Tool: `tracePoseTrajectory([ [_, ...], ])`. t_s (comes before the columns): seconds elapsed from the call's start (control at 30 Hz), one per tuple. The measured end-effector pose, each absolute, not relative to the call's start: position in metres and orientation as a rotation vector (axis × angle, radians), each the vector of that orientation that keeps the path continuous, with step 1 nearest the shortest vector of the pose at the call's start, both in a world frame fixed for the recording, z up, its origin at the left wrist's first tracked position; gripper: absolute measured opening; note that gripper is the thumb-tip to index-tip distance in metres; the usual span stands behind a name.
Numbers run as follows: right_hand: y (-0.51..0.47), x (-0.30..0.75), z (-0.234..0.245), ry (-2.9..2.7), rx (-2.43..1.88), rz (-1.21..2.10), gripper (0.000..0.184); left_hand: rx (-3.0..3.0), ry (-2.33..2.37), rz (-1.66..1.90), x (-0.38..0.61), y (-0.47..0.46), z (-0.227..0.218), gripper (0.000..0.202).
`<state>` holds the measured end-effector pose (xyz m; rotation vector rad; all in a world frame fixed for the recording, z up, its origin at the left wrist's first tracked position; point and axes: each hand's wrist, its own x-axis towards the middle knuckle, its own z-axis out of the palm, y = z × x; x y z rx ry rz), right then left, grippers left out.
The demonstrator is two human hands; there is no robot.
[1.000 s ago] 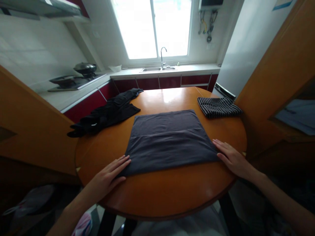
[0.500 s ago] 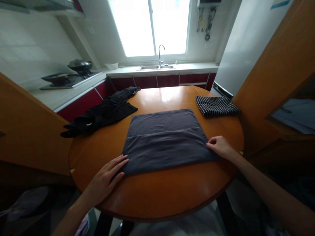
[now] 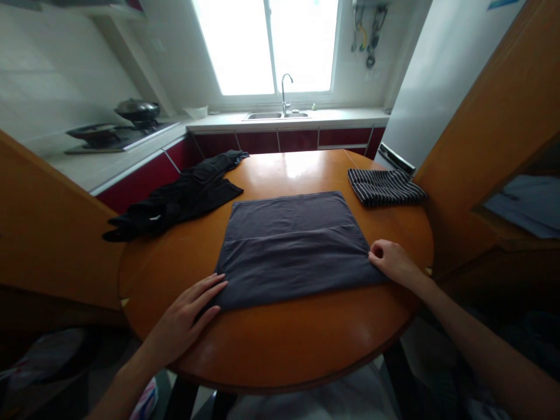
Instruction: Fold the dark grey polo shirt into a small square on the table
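A dark grey piece of cloth (image 3: 293,251), folded into a rough rectangle, lies flat on the round wooden table (image 3: 297,344). A fold edge runs across its middle. At the near left corner of the cloth, my left hand (image 3: 186,318) rests with fingers stretched out, the fingertips on the fabric. My right hand (image 3: 394,262) is at the right edge, thumb and forefinger pinched together on the cloth's side, where small creases run inward. What kind of garment the grey cloth is, I cannot tell.
Black clothing (image 3: 188,192) lies loosely heaped at the table's left, partly over the edge. A folded black-and-white striped cloth (image 3: 385,188) sits at the right. Beyond are a counter with a sink (image 3: 265,116), a stove with pans (image 3: 137,111), and a fridge (image 3: 431,87).
The view has shifted slightly. Both hands keep nearly the same places on the grey cloth, which looks unchanged.
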<state>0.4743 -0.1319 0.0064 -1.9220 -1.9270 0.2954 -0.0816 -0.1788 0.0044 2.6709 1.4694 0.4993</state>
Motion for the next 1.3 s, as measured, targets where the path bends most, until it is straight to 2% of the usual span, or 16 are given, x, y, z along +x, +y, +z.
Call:
tracePoseTrajectory([
  [0.1,-0.135,0.47,0.014,-1.928,-1.925,0.128,0.018,2.67,1.465,0.495,-0.082,-0.178,0.003,0.05],
  [0.2,-0.142,0.453,0.021,-1.906,-1.722,-0.04,0.034,2.674,1.462,0.506,-0.082,-0.178,0.002,0.051],
  [0.33,-0.157,0.422,0.013,-2.249,-1.462,0.051,0.056,2.67,1.466,0.486,-0.081,-0.179,0.004,0.052],
  [0.47,-0.168,0.425,-0.013,-2.414,-1.536,0.046,0.069,2.629,1.484,0.434,-0.08,-0.183,0.007,0.053],
  [0.6,-0.167,0.464,-0.036,-2.337,-1.654,-0.035,0.069,2.499,1.623,0.514,-0.082,-0.186,0.004,0.062],
  [0.73,-0.173,0.496,-0.038,-2.256,-1.634,-0.091,0.068,2.424,1.634,0.701,-0.082,-0.191,0.007,0.068],
  [0.8,-0.18,0.501,-0.032,-2.307,-1.513,-0.078,0.068,2.491,1.488,0.653,-0.078,-0.195,0.013,0.068],
  [0.9,-0.187,0.498,-0.024,-2.464,-1.249,-0.017,0.063,2.645,1.26,0.51,-0.072,-0.198,0.022,0.056],
  [1.0,-0.186,0.494,-0.02,-2.509,-1.062,-0.04,0.057,2.754,1.192,0.445,-0.07,-0.196,0.028,0.053],
  [1.17,-0.178,0.496,-0.013,-2.525,-1.005,-0.088,0.062,2.8,1.226,0.313,-0.075,-0.19,0.031,0.062],
  [1.3,-0.174,0.499,-0.014,-2.485,-1.03,-0.095,0.058,2.811,1.218,0.381,-0.077,-0.182,0.024,0.057],
])
